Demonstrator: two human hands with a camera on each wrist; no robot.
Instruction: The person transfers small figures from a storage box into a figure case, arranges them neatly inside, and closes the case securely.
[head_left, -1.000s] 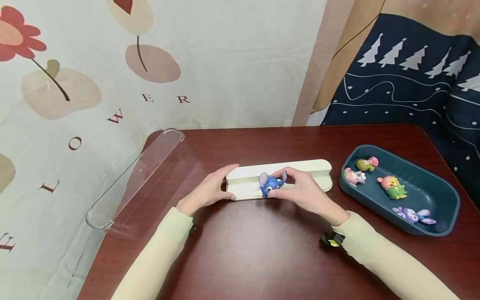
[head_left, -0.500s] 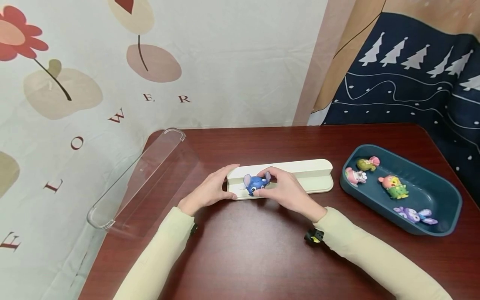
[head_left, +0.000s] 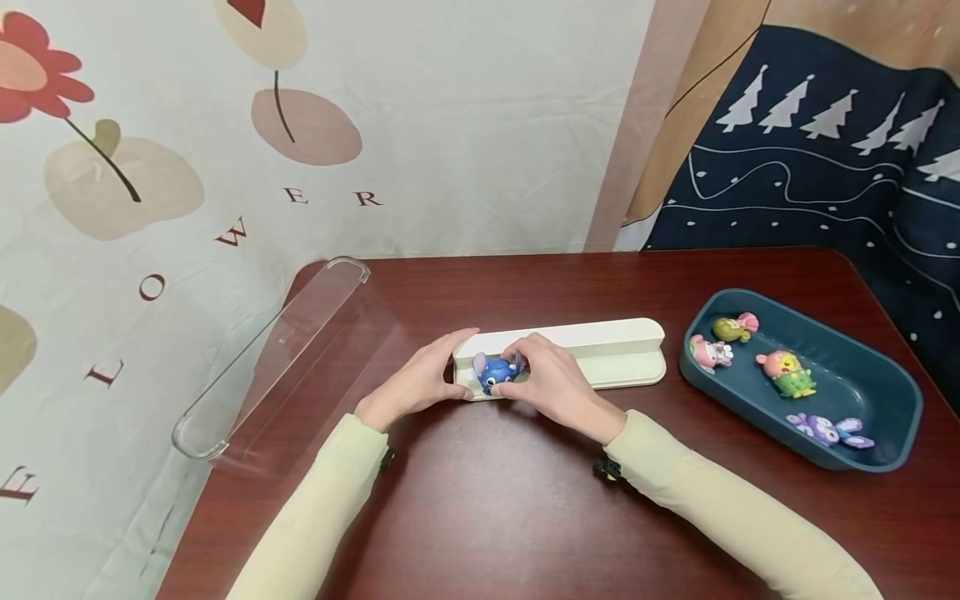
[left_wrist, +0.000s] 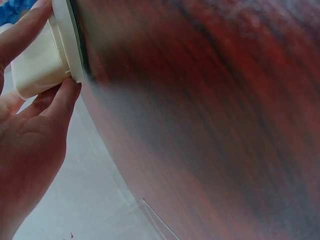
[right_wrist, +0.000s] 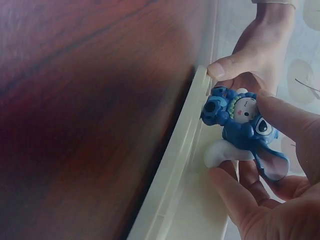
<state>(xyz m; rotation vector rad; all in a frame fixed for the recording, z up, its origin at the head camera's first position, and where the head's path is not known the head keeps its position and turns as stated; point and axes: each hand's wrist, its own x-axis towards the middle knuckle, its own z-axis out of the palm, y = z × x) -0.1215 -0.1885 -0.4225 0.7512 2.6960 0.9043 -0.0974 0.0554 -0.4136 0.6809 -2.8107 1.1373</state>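
My left hand (head_left: 416, 377) grips the left end of a cream two-step display base (head_left: 622, 368), thumb at its front and fingers behind. The left wrist view shows the fingers against the base's end wall (left_wrist: 37, 70). My right hand (head_left: 558, 379) pinches a blue big-eared figurine (head_left: 493, 372) at the left end of the lower step, beside my left hand. In the right wrist view the figurine (right_wrist: 245, 125) has a small white-faced doll on its front. Whether its underside touches the step cannot be told.
A dark teal bin (head_left: 862, 367) on the right holds several figurines, among them a purple long-eared one (head_left: 825, 430) and a green one with a yellow face (head_left: 787, 375). A clear plastic cover (head_left: 277, 367) lies at the table's left edge. A cloth-covered wall stands behind.
My right hand has carried the blue figurine leftward along the base, from near its middle to its left end. My left hand has stayed on the base.
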